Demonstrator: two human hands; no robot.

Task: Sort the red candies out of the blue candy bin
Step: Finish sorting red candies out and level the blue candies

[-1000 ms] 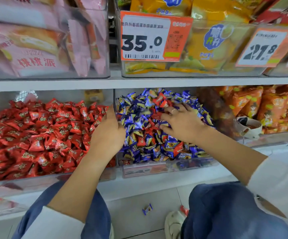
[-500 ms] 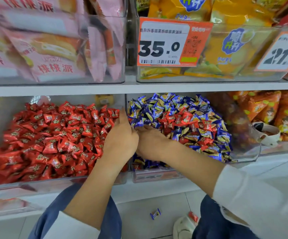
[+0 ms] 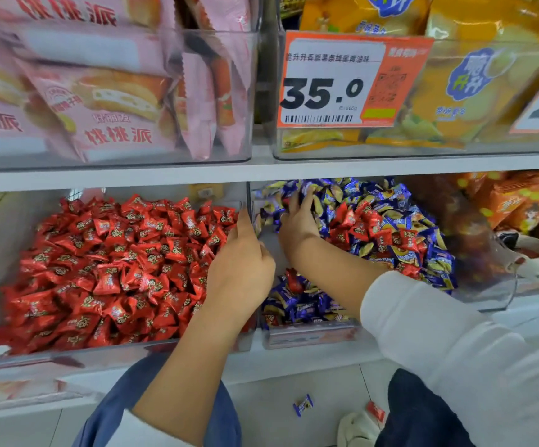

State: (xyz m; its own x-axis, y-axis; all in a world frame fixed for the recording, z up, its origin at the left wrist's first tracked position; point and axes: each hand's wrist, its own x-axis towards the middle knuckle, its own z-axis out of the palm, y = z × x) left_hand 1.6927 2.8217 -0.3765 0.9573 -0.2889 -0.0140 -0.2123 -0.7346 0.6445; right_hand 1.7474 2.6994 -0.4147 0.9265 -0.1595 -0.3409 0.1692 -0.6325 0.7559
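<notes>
The blue candy bin [image 3: 310, 334] holds a heap of blue-wrapped candies [image 3: 400, 201] with a cluster of red candies [image 3: 369, 229] mixed in near its middle. To its left, a bin of red candies [image 3: 107, 256] is piled full. My right hand [image 3: 297, 222] reaches into the back left of the blue heap, fingers laid on the wrappers. My left hand [image 3: 242, 269] sits at the clear divider between the two bins, index finger pointing up along it. Its other fingers curl away from me, and what they hold is hidden.
A blue candy [image 3: 303, 404] and a red candy [image 3: 375, 411] lie on the floor below. Orange snack packs [image 3: 519, 204] and a white scoop [image 3: 534, 256] fill the bin at right. The upper shelf carries pink packs [image 3: 107, 101], yellow bags and a 35.0 price tag [image 3: 332, 82].
My right hand went from the right of the blue heap to my left hand, then up into the heap's back left. My left hand stayed at the divider.
</notes>
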